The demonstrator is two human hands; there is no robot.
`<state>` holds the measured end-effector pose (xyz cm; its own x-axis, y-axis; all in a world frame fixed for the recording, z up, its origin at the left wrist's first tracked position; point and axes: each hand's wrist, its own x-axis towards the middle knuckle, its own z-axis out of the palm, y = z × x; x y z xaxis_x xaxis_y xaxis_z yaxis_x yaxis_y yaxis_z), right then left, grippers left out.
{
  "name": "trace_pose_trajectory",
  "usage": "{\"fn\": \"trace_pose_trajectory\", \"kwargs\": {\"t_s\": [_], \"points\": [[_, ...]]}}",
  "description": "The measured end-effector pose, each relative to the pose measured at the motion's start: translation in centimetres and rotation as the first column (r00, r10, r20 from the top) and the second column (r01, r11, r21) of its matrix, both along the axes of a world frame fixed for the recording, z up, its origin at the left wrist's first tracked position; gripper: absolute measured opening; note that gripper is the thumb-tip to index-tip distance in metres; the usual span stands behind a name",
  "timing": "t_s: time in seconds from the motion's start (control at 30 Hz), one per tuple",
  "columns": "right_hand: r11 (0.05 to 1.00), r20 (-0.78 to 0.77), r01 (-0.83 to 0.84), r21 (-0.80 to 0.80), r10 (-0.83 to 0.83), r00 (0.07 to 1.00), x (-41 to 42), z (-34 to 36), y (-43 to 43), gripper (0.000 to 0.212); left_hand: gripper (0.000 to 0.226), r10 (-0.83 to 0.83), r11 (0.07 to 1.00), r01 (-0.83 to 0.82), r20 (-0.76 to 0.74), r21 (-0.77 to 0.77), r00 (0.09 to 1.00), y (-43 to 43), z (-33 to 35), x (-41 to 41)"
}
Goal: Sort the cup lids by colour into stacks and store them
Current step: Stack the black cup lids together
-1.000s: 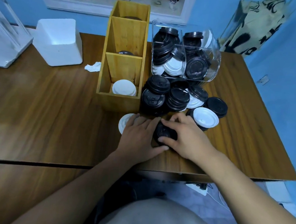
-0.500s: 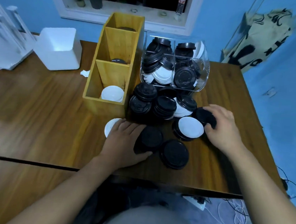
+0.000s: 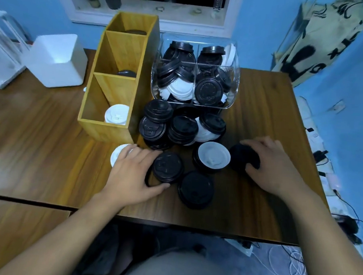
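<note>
While the left hand [image 3: 132, 172] grips a round black lid stack [image 3: 167, 167], the right hand [image 3: 277, 169] grasps another black lid [image 3: 243, 158]

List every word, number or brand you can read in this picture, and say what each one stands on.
Nothing reads clearly enough to quote.
Upright black lid in the clear container: raised lettering round its ring, too small to read.
Flat black lid at the left hand: a raised mark, too blurred to read.
Hanging cream cloth: large black brush strokes, partly cut off, not legible.
</note>
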<state>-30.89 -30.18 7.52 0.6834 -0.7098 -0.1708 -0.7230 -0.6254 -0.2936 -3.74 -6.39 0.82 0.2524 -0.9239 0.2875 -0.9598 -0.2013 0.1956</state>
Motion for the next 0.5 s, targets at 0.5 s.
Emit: {"fn": "trace_pose_trajectory", "kwargs": {"t_s": [0.5], "points": [[0.972, 0.392, 0.144, 0.186, -0.207, 0.896, 10.9, 0.3, -1.0, 0.057, 0.083, -0.016, 1.0, 0.015, -0.024, -0.002, 1.0, 0.1, 0.1, 0.1]]}}
